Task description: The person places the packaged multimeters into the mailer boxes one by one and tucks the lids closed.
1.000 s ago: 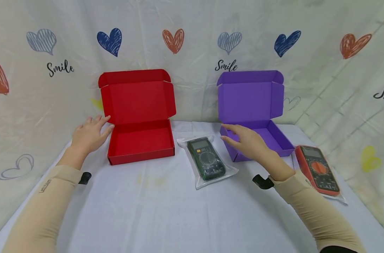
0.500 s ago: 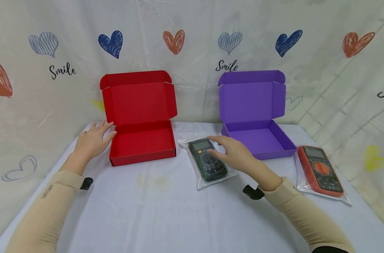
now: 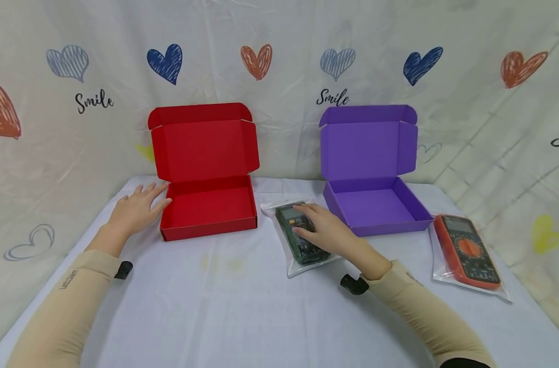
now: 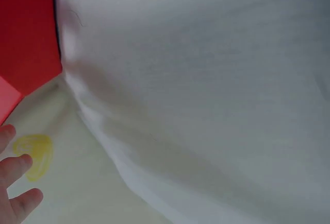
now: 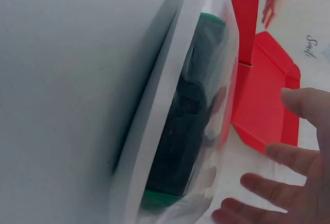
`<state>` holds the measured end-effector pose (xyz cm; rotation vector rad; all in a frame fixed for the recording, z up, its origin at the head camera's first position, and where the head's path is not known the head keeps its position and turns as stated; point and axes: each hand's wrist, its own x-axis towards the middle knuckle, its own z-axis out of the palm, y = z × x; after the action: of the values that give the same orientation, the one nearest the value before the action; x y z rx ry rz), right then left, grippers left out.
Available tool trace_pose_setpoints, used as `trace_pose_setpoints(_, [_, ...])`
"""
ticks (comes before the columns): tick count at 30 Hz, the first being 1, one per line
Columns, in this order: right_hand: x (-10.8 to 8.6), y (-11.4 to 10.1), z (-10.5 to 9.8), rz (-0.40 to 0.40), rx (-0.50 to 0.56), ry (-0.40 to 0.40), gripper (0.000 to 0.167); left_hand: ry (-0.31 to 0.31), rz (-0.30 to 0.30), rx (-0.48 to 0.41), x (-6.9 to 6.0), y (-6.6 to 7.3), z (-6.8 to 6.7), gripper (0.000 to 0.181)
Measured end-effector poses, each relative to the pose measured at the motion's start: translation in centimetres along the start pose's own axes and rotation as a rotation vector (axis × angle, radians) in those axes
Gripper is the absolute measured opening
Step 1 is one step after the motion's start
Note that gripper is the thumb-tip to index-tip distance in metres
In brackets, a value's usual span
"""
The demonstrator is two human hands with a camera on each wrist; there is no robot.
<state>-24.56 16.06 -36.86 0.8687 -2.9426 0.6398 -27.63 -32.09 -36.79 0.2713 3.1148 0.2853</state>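
Observation:
In the head view my left hand (image 3: 135,210) is at the left side of a red cardboard box (image 3: 210,220) with its lid raised. Its fingers are spread; whether they touch the box I cannot tell. My right hand (image 3: 326,231) hovers over a green multimeter (image 3: 286,225) in a clear plastic bag, partly hiding it. The right wrist view shows that hand's fingers (image 5: 273,188) extended and apart from the bagged multimeter (image 5: 180,126), holding nothing. The left wrist view shows only some left fingertips (image 4: 26,203) near the red box (image 4: 31,38).
A purple cardboard box (image 3: 376,204), lid raised, stands to the right of the green multimeter. Further right lies a red multimeter (image 3: 468,250) in a clear bag. A white cloth (image 3: 242,312) covers the table; a curtain printed with hearts (image 3: 288,138) hangs behind.
My right hand has moved left and down from the front of the purple box to above the green multimeter. The left hand has lowered slightly beside the red box.

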Motion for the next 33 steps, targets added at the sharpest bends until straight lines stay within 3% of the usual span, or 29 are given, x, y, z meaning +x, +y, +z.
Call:
trace_pose_setpoints(8, [0.8,0.1,1.2,0.146,-0.140,-0.155,0.081,-0.105,-0.023,-0.085,-0.1,-1.1,0.9,0.078])
trace_pose_setpoints(21, [1.8,-1.2,2.2,0.250,-0.210,-0.195,0.096,-0.139,-0.021,-0.115,-0.5,-1.7,1.5,0.079])
trace_pose_setpoints(33, [2.4,-1.6,3.0,0.304,-0.264,-0.225,0.086,-0.147,-0.024,-0.119,-0.6,-1.3,1.3,0.080])
